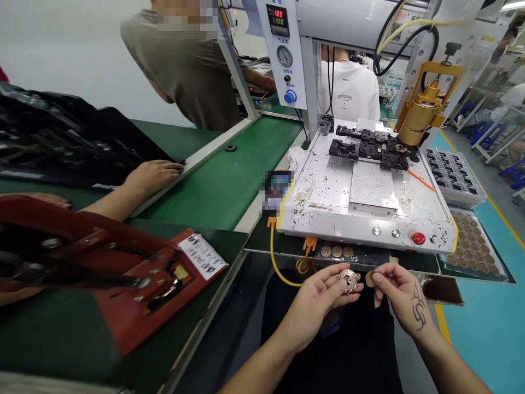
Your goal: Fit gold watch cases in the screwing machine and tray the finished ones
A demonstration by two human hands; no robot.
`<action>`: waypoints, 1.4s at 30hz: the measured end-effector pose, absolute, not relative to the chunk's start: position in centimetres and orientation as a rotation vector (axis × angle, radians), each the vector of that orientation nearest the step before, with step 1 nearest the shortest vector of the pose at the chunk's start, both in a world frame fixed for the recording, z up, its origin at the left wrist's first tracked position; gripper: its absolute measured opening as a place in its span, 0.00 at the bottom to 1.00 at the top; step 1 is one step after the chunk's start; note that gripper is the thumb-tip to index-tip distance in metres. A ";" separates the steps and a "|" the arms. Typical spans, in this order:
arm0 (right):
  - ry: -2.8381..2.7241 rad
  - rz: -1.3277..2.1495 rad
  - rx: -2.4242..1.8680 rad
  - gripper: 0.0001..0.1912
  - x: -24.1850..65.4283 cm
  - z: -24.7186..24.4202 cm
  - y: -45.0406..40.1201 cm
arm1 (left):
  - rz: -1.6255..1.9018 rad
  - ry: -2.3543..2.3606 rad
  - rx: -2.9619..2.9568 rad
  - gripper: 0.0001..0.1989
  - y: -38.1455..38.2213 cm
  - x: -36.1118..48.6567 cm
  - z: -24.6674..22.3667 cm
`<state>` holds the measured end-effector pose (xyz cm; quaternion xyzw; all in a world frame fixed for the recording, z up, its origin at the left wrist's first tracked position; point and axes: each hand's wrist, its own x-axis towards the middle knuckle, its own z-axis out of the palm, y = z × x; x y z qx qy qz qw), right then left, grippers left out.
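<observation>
Metal ring (348, 281): shining rose-gold, it is sitting in the left hand, near the front edge of the white machine (315, 189).
Left hand (324, 291): it is curving half open, thumb and fingers holding the ring by its rim.
Right hand (397, 289): nearly closed, it is pinching a tan disc (370, 279) between thumb and fingertips, at 3 o'clock from the ring and not touching it.
Disc strip (369, 257): three round discs are lying in a row on it, at 11 o'clock from the ring.
Disc sheet (474, 246): many brown discs are lying in rows, at 2 o'clock from the right hand.
Gold cylinder (415, 123): it is hanging at 1 o'clock, by the right end of the black fixture (369, 148).
Red press (135, 306): it is standing at 9 o'clock from the left hand.
Co-worker's hand (155, 176): it is resting at 10 o'clock, well apart.
</observation>
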<state>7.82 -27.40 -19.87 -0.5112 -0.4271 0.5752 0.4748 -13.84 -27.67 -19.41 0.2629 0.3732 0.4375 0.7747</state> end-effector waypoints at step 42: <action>-1.445 1.474 -1.265 0.21 7.0 -16.6 -28.1 | 1.009 0.738 0.647 0.28 -30.2 -14.6 -17.9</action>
